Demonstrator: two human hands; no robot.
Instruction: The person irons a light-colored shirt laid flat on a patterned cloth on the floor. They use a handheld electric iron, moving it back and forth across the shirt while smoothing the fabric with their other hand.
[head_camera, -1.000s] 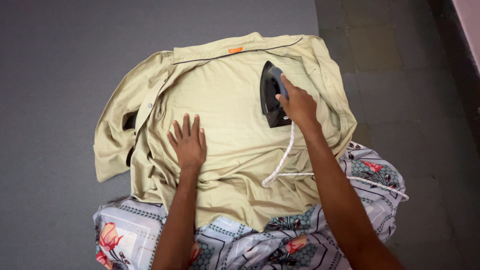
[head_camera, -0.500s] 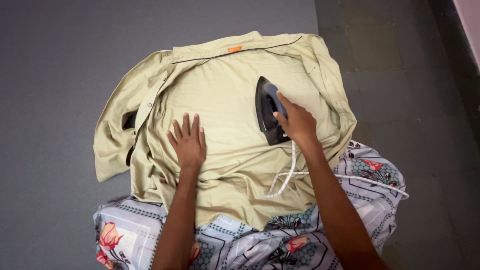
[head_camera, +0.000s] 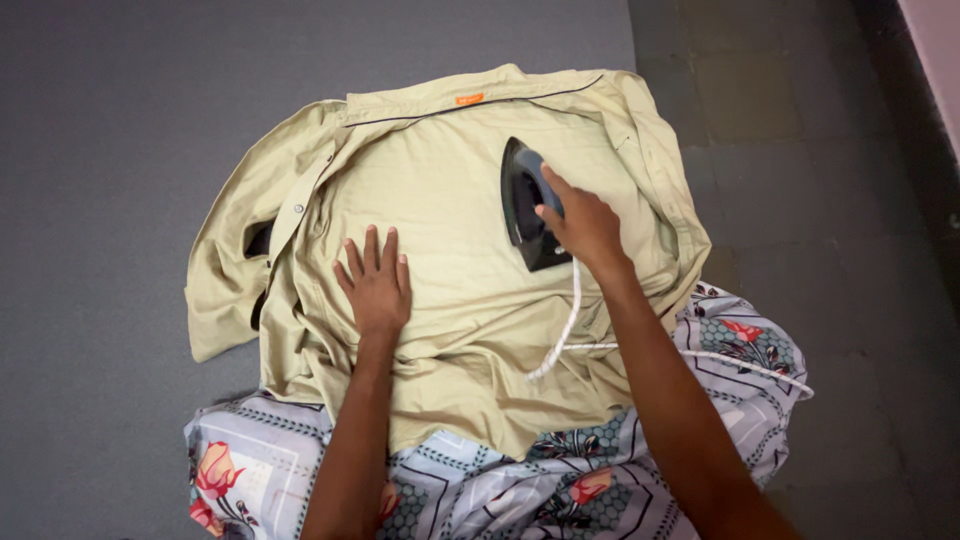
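Nearest, a floral sheet (head_camera: 470, 490) covers the floor's near edge. On it the khaki shirt (head_camera: 440, 200) lies spread; the left hand (head_camera: 377, 285) presses flat, fingers splayed. Farther, the right hand (head_camera: 580, 225) clasps the black iron (head_camera: 525, 205).

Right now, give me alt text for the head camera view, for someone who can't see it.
A right hand grips a dark iron on an olive shirt spread on the floor, while the left hand lies flat on the fabric. A white cord trails back over a floral cloth.
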